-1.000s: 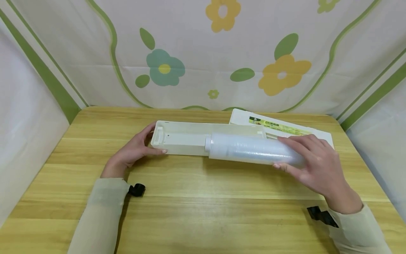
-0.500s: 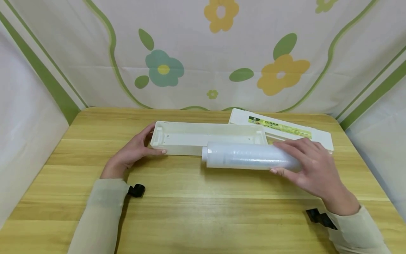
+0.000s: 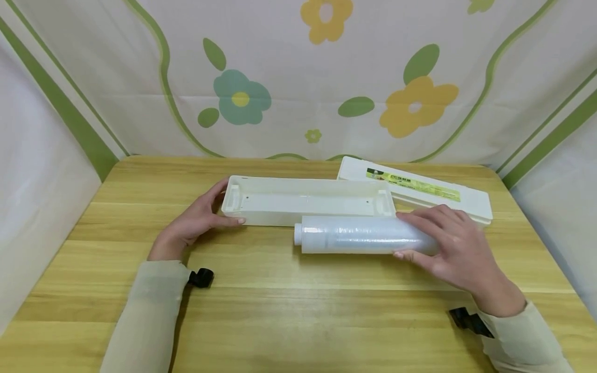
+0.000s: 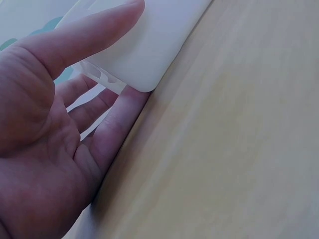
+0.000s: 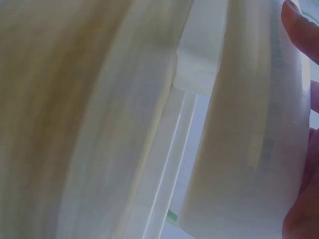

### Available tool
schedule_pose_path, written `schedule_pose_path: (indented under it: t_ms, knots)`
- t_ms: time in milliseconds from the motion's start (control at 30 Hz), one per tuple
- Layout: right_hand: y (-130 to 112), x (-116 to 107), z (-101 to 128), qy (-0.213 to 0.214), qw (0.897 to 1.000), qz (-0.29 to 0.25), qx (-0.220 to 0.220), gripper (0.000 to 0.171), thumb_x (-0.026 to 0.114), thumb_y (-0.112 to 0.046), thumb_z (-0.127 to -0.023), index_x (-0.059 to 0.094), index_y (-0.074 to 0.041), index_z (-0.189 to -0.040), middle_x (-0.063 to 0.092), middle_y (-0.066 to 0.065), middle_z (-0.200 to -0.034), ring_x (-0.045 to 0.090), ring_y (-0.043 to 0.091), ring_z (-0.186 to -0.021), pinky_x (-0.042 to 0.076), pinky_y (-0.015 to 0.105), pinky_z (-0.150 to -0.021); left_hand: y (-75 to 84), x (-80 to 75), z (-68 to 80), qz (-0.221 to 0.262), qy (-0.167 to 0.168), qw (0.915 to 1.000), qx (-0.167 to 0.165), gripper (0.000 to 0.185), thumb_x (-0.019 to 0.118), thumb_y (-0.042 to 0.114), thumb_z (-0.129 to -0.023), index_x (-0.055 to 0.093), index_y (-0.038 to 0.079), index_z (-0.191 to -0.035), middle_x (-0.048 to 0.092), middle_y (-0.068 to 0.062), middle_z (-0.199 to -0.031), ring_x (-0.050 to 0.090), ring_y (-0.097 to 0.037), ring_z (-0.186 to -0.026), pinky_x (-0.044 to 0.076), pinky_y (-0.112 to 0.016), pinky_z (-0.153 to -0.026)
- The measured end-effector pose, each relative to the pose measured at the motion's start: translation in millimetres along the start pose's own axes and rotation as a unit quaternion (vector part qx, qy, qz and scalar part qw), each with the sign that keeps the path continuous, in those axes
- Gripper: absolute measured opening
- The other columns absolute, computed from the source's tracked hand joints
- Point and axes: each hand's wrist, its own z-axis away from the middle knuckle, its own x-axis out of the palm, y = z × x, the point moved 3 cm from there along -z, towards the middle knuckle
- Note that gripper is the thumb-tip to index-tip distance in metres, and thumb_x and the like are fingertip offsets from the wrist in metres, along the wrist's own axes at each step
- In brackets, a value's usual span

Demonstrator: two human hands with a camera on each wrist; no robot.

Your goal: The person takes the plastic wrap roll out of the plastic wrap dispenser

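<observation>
A long white open tray box (image 3: 261,203) lies across the middle of the wooden table (image 3: 280,300). My left hand (image 3: 198,223) grips its left end, thumb along the front wall and fingers behind; the left wrist view shows the thumb on the box corner (image 4: 149,50). A roll of clear cling film (image 3: 354,235) lies just in front of the box, on or just above the table. My right hand (image 3: 448,243) holds its right end, fingers curled over the top and thumb beneath. In the right wrist view the roll (image 5: 249,139) fills the frame beside a fingertip (image 5: 301,22).
A white lid (image 3: 420,189) with a green and yellow label lies behind the box at the right. Flowered cloth walls (image 3: 298,77) close in the table at the back and both sides. Small black clips (image 3: 201,278) sit at my sleeves.
My right hand has brought the roll out of the box, toward me and down to the table in front of it. The left hand has stayed on the box's left end.
</observation>
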Motion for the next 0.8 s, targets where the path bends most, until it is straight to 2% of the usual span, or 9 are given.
schedule_pose_path:
  t_ms: [200,433,700,800]
  knots:
    - [3.4,2.8,3.2,-0.015,1.000,-0.005,0.006,0.078,0.056,-0.081,-0.096,0.077,-0.016,-0.134,0.078,0.010,-0.114,0.068,0.035,-0.107,0.045,0.053,-0.089,0.3,0.2,-0.5,0.005,-0.001,1.0000,0.000,0.114,0.092,0.016,-0.087,0.019,0.033,-0.173,0.038,-0.005,-0.166,0.043,-0.031,-0.142,0.045,-0.021,-0.106]
    - [6.5,4.0,6.4,-0.062,0.998,0.005,0.021,0.076,0.066,-0.079,-0.090,0.076,-0.019,-0.136,0.078,0.011,-0.116,0.067,0.036,-0.111,0.045,0.056,-0.096,0.1,0.8,-0.9,0.013,-0.002,0.9999,-0.001,0.116,0.092,0.015,-0.087,0.017,0.030,-0.174,0.037,-0.005,-0.167,0.042,-0.032,-0.143,0.045,-0.021,-0.105]
    - [6.8,5.8,6.3,-0.058,0.998,0.001,0.025,0.079,0.054,-0.085,-0.094,0.076,-0.021,-0.135,0.078,0.007,-0.116,0.067,0.034,-0.110,0.044,0.053,-0.091,0.6,1.0,-0.6,0.010,-0.002,0.9999,-0.002,0.116,0.092,0.015,-0.087,0.017,0.031,-0.174,0.036,-0.005,-0.167,0.041,-0.031,-0.143,0.044,-0.022,-0.108]
    - [8.4,7.7,6.7,-0.069,0.997,-0.010,0.036,0.073,0.070,-0.078,-0.089,0.075,-0.022,-0.135,0.079,0.007,-0.117,0.068,0.032,-0.109,0.046,0.053,-0.095,0.7,0.6,0.1,0.008,-0.001,1.0000,-0.002,0.116,0.092,0.015,-0.087,0.017,0.031,-0.174,0.036,-0.005,-0.167,0.042,-0.032,-0.142,0.044,-0.022,-0.107]
